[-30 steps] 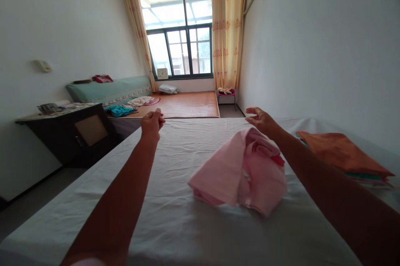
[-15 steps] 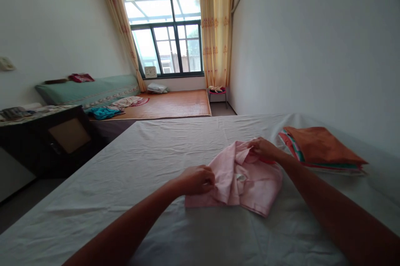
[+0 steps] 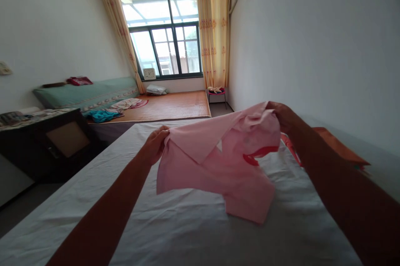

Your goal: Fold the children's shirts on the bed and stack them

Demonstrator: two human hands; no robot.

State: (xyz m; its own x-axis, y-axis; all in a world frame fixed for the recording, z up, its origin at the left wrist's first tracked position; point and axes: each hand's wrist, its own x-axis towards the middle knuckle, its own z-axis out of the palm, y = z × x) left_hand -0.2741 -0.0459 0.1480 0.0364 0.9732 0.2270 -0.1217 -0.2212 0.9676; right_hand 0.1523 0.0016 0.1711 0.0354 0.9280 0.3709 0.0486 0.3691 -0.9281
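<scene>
A pink collared shirt [image 3: 215,166] with a red trim hangs in the air above the white bed sheet [image 3: 175,224], spread between both hands. My left hand [image 3: 155,144] pinches its left top corner. My right hand [image 3: 283,115] grips the right top corner, a little higher. The shirt's lower hem droops and touches the sheet.
A stack of folded clothes with an orange piece on top [image 3: 340,149] lies on the bed at the right, by the wall. A dark cabinet [image 3: 53,141] stands left of the bed. Beyond are a second bed with a woven mat [image 3: 175,105], a small stool [image 3: 217,93] and a window [image 3: 165,28].
Both hands came down onto the crumpled pink shirt, took hold of it, then lifted and spread it off the sheet.
</scene>
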